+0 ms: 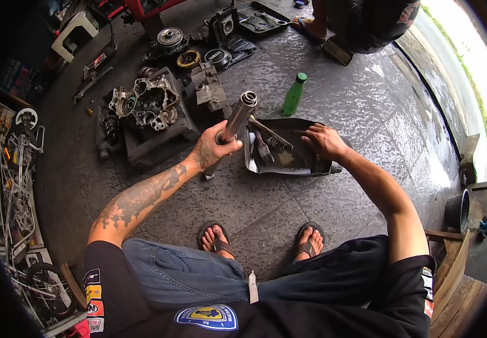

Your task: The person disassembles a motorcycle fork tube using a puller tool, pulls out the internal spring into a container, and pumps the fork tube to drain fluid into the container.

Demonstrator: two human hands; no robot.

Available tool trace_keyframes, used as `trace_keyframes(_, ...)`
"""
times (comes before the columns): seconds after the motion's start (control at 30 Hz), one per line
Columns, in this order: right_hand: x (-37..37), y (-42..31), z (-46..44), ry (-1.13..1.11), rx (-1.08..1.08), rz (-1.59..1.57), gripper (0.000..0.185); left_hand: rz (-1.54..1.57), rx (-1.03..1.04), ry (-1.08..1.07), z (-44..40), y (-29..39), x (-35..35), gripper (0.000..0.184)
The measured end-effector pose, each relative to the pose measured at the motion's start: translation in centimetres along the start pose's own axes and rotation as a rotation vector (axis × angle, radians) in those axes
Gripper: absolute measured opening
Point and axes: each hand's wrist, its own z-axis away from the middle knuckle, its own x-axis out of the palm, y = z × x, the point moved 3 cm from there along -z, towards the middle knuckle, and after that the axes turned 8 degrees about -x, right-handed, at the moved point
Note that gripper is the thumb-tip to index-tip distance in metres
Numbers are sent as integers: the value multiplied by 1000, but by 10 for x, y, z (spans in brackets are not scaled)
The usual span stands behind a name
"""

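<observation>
Head: left fingers (pixel 225 147) wrap metal tube (pixel 237 121); right fingers (pixel 314 134), part-open, over tray (pixel 305 159)

Tube (pixel 236 119): middle is covered by the left hand (pixel 215 147).
Tray (pixel 277 170): part of the rim is hidden by the right hand (pixel 327 142).
Person opposite (pixel 370 25): head is cut off by the top edge.
Blue item (pixel 484 227): too small to be identified.

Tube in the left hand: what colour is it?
Shiny silver-grey; the tube shows best in the head view, the only one here.
</observation>
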Motion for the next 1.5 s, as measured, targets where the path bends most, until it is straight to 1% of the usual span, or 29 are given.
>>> trace_keyframes(0.07, 0, -3, -2, -82, -31, 18, 28, -23, 7, 21, 0, 0, -2, 21)
trace_keyframes(0.1, 2, -4, -2, -73, -45, 19, 28, 8, 7, 20, -1, -4, 1, 22)
trace_keyframes(0.17, 11, -1, -1, -93, -88, -28, 28, -7, 82, 29, -2, -5, 0, 25)
trace_keyframes(0.2, 18, 2, 1, -170, -91, -18, 26, -100, 66, 64, 0, -1, -1, 27)
trace_keyframes(0.27, 27, 4, 0, -237, -118, -12, 24, -158, 122, 82, 4, 4, -1, 27)
trace_keyframes(0.33, 19, -4, -3, -187, -127, -28, 23, -121, 150, 103, 6, 1, -5, 28)
trace_keyframes(0.37, 20, -4, -2, -123, -130, -42, 21, -170, 158, 135, 11, 4, -9, 29)
trace_keyframes(0.43, 11, -8, -8, -91, -138, -18, 20, -49, 69, 100, 21, 8, -16, 25)
trace_keyframes(0.5, -5, -20, -24, -93, -159, -58, 21, 47, 81, 82, 33, 16, -24, 24)
trace_keyframes(0.6, -24, -38, -49, -23, -143, -148, 22, 144, 75, 144, 56, 41, -40, 23)
trace_keyframes(0.63, -29, -44, -57, -52, -119, -223, 23, 176, 58, 155, 61, 46, -45, 21)
trace_keyframes(0.7, -38, -54, -74, -121, -50, -333, 27, 194, 115, 228, 66, 49, -55, 19)
trace_keyframes(0.73, -35, -56, -77, -161, -36, -338, 24, 166, 113, 256, 72, 57, -60, 18)
trace_keyframes(0.77, -31, -58, -79, -203, -26, -344, 22, 162, 155, 302, 76, 63, -63, 18)
trace_keyframes(0.83, -24, -62, -72, -302, 66, -373, 25, 224, 80, 345, 89, 91, -68, 18)
trace_keyframes(0.9, -4, -57, -49, -430, 214, -270, 30, 140, 108, 392, 101, 119, -76, 18)
trace_keyframes(0.97, -29, -70, -34, -487, 311, -293, 36, 81, 147, 438, 115, 154, -82, 18)
trace_keyframes(1.03, -51, -84, -12, -486, 456, -279, 38, 35, 169, 524, 137, 190, -86, 17)
trace_keyframes(1.07, -72, -95, -5, -391, 522, -313, 35, 110, 106, 537, 151, 211, -87, 17)
trace_keyframes(1.1, -106, -115, -2, -218, 689, -570, 33, 183, 36, 550, 167, 234, -89, 17)
trace_keyframes(1.13, -120, -129, 10, -144, 806, -621, 31, 258, 5, 591, 184, 269, -90, 16)
trace_keyframes(1.17, -167, -156, 2, -107, 839, -652, 32, 330, -26, 635, 201, 306, -92, 16)
trace_keyframes(1.2, -198, -178, 3, -92, 842, -657, 32, 363, -19, 680, 217, 329, -94, 16)
trace_keyframes(1.23, -203, -192, 19, -135, 828, -602, 32, 393, -11, 721, 234, 349, -96, 16)
trace_keyframes(1.27, -224, -211, 25, -163, 850, -624, 33, 429, -4, 772, 252, 367, -98, 17)
trace_keyframes(1.3, -275, -239, 9, -193, 970, -748, 32, 469, -6, 824, 268, 383, -99, 18)
trace_keyframes(1.4, -321, -278, 33, -152, 968, -635, 34, 592, -7, 929, 314, 431, -114, 19)
trace_keyframes(1.47, -331, -303, 79, -189, 1096, -477, 37, 704, 13, 956, 343, 451, -129, 22)
trace_keyframes(1.5, -340, -321, 94, -292, 1165, -395, 41, 790, 53, 966, 352, 461, -141, 24)
